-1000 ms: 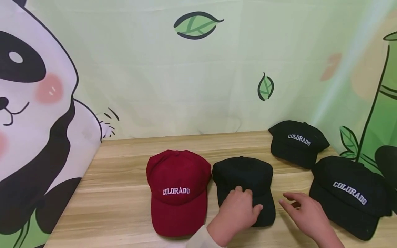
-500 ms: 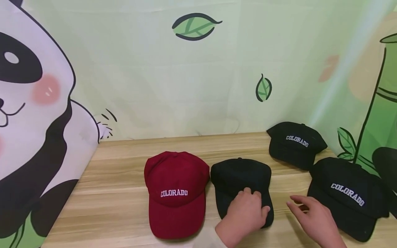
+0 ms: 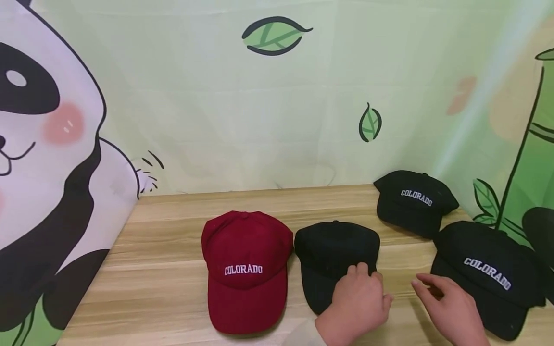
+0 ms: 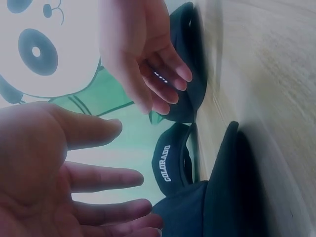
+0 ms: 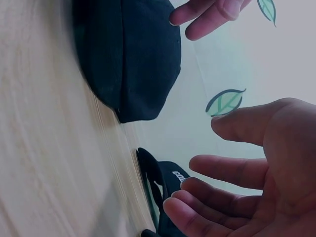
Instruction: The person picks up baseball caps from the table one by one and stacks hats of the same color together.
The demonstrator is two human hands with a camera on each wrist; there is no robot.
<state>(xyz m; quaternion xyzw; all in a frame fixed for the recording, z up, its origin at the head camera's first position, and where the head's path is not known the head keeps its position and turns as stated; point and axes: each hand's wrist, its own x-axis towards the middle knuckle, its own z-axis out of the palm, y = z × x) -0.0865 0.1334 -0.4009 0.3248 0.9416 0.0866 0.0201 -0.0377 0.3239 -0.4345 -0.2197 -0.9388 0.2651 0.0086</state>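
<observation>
My left hand (image 3: pixel 357 302) hovers over the brim side of a plain black baseball cap (image 3: pixel 333 250) and hides part of it. In the left wrist view the fingers of this left hand (image 4: pixel 89 182) are straight, with nothing between them. My right hand (image 3: pixel 454 310) is held just left of a black cap with white COLORADO lettering (image 3: pixel 472 250), covering a little of its brim. The right wrist view shows that right hand (image 5: pixel 247 177) with loosely spread fingers and nothing in it. Left of the plain cap lies a red COLORADO baseball cap (image 3: pixel 246 259).
Another black COLORADO cap (image 3: pixel 415 204) lies at the back right, near the backdrop. The wooden table (image 3: pixel 160 269) ends at a green cloth backdrop (image 3: pixel 207 120) printed with a panda (image 3: pixel 82 144) and leaves. The caps all have their brims towards me.
My left hand has moved right across the plain black cap's brim, uncovering its left part. The right hand has shifted slightly right. The caps lie as before.
</observation>
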